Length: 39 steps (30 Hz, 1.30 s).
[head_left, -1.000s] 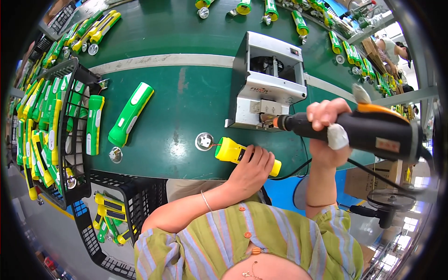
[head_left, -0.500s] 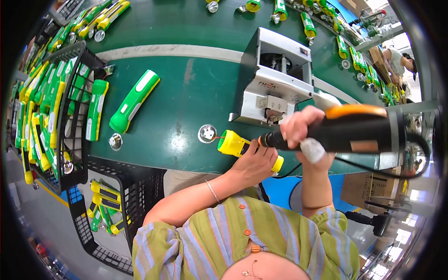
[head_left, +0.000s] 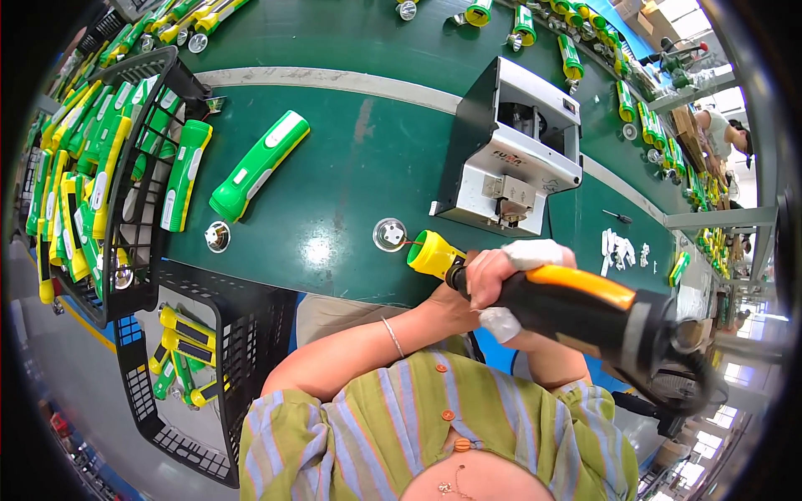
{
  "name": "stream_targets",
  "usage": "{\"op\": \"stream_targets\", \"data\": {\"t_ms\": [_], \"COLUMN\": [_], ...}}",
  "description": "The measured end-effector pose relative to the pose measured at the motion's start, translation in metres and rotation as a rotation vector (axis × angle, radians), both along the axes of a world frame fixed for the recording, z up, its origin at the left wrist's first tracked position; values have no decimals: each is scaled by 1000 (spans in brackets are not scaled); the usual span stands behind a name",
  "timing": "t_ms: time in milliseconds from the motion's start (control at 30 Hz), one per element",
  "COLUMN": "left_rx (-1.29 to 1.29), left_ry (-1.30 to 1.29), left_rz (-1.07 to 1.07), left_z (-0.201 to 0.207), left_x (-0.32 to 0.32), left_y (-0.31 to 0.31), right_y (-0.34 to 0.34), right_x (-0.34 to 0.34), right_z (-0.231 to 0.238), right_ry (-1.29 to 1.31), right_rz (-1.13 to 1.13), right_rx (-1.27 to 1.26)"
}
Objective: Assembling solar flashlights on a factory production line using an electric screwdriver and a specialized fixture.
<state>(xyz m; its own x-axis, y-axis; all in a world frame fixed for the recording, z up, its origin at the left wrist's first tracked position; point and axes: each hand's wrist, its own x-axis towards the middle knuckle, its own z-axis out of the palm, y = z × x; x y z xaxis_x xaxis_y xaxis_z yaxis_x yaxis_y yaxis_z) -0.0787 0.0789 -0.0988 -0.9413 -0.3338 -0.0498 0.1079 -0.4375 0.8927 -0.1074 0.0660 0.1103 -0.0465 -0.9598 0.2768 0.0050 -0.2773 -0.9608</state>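
My right hand [head_left: 493,280], with white wraps on some fingers, is closed around a black and orange electric screwdriver [head_left: 576,311]. The tool's tip points down at a yellow flashlight body [head_left: 433,254] near the table's front edge. My left hand [head_left: 451,309] holds that body from below, its fingers mostly hidden behind the tool and my right hand. A round silver reflector [head_left: 389,235] lies on the table, joined by a thin red wire to the flashlight's open wide end. Further left lie a green flashlight [head_left: 259,167] and another reflector [head_left: 218,236].
A black and silver desktop machine [head_left: 515,179] stands behind my hands. At the left is a black crate [head_left: 171,71] of green and yellow flashlights; a lower black crate [head_left: 230,359] holds several more. Small white parts [head_left: 616,250] lie at the right. Flashlights with reflectors line the far belt.
The screwdriver has swung down and left, its tip now over the flashlight body, its rear end lower. My right hand came along, close to my left. The view has shifted slightly.
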Motion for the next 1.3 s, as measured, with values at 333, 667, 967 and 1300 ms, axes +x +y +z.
{"op": "stream_targets", "data": {"t_ms": [333,667,967,1300], "left_rx": [-354,-734,-1792,-1800], "left_ry": [58,126,-516,-532], "left_rz": [274,530,242,298], "left_z": [23,52,101,101], "left_x": [22,30,64,74], "left_y": [-4,-15,-51,-73], "right_y": [-3,-2,1,-17], "right_x": [-8,-5,-54,-51], "right_z": [-15,-18,12,10], "right_ry": [-60,20,-100,27], "right_rz": [180,85,-416,-555], "right_rx": [-143,-159,-227,-1]}}
